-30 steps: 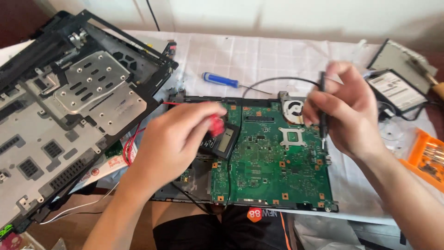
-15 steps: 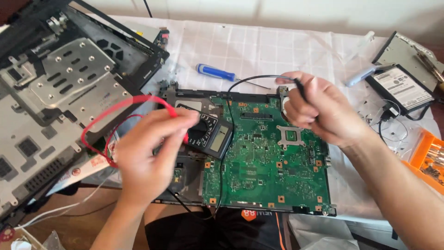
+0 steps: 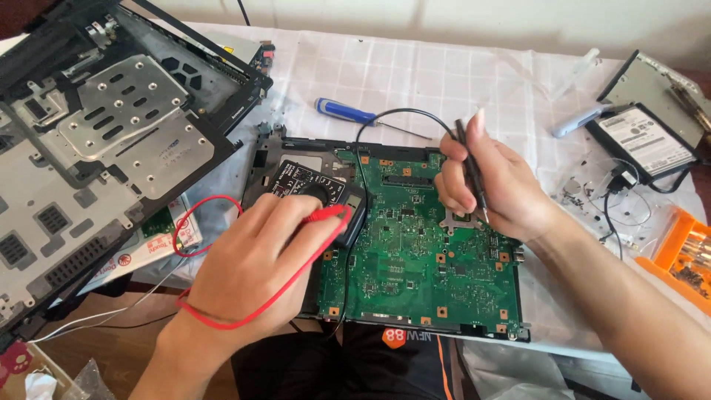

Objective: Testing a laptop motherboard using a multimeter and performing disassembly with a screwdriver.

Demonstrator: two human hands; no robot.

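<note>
Fingers [image 3: 463, 194] of right hand [image 3: 495, 189] pinch thin black probe [image 3: 472, 172], tip on green circuit board [image 3: 426, 259].
Left hand [image 3: 255, 255] grips red probe [image 3: 326, 215] over black multimeter [image 3: 311, 189]; red lead [image 3: 194, 222] loops around the wrist.

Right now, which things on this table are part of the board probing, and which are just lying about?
In use:
left hand holding red probe
right hand holding black probe
multimeter
green circuit board

Lying about:
blue screwdriver
laptop chassis
drive
orange parts box
</note>
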